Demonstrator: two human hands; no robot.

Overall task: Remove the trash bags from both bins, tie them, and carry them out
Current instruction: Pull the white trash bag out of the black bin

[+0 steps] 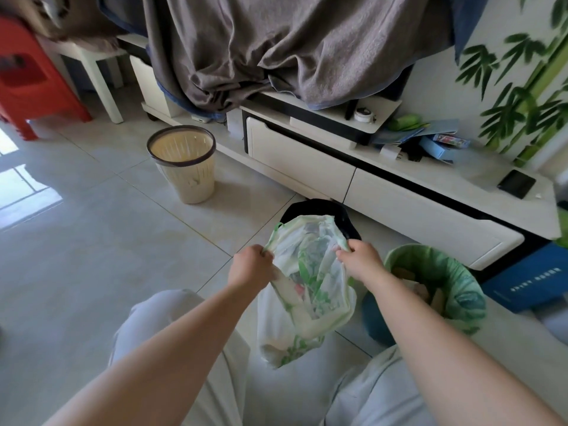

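Note:
A white trash bag with green print [307, 290] hangs in the air between my knees, its mouth stretched apart. My left hand [253, 264] grips the bag's left rim and my right hand [359, 259] grips its right rim. Behind the bag a black object [319, 209] lies on the floor; what it is cannot be told. To the right stands a blue bin [373, 318] lined with a green bag [455, 284] holding rubbish. A cream slatted bin [184, 164] with a dark rim stands farther left, with no bag in it.
A low white TV cabinet [399, 195] runs along the right, with a phone [516, 183], boxes and papers on top and a grey blanket [276, 47] draped above. A red plastic stool [33, 81] and a white side table [95, 69] stand at far left. A blue box [528, 278] lies at the right.

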